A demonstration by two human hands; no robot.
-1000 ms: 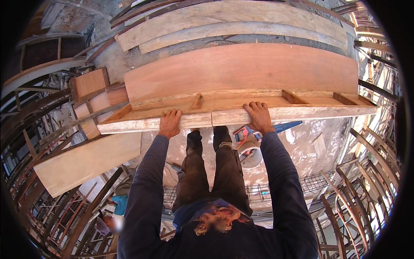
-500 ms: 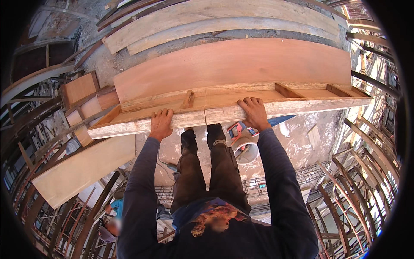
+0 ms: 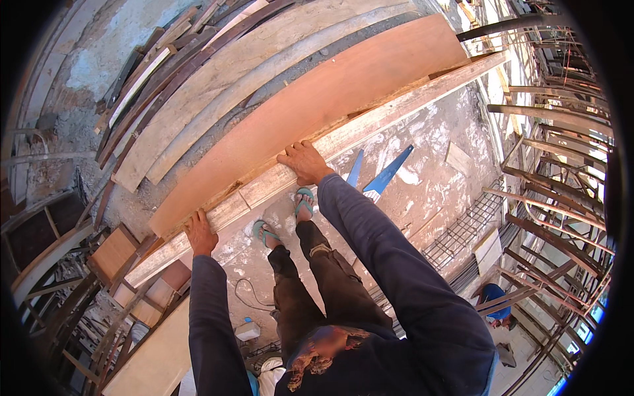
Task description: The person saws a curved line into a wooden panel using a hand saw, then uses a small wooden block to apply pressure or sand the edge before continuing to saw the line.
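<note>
A long, shallow wooden frame (image 3: 396, 119) runs slantwise before me, from lower left to upper right. Its pale, worn edge faces me, and a thin seam crosses it between my hands. My left hand (image 3: 201, 232) is closed over this edge near the lower left end. Farther up along it, my right hand (image 3: 305, 162) grips the same edge, fingers curled over the top. Just beyond the frame lies a reddish plywood sheet (image 3: 317, 109). Most of the frame's inside is hidden behind the edge.
Long planks (image 3: 218, 99) lie stacked beyond the plywood. Two blue saw blades (image 3: 391, 170) rest on the floor by my right forearm. Steel mesh (image 3: 462, 224) and wooden poles (image 3: 555, 204) stand to the right. A cable (image 3: 247, 290) lies near my legs; a person in blue (image 3: 495, 300) is at lower right.
My view has turned, so the frame now slants upward to the right. It has tipped, showing less of its inner crosspieces. Both hands keep hold. The white bucket is out of sight.
</note>
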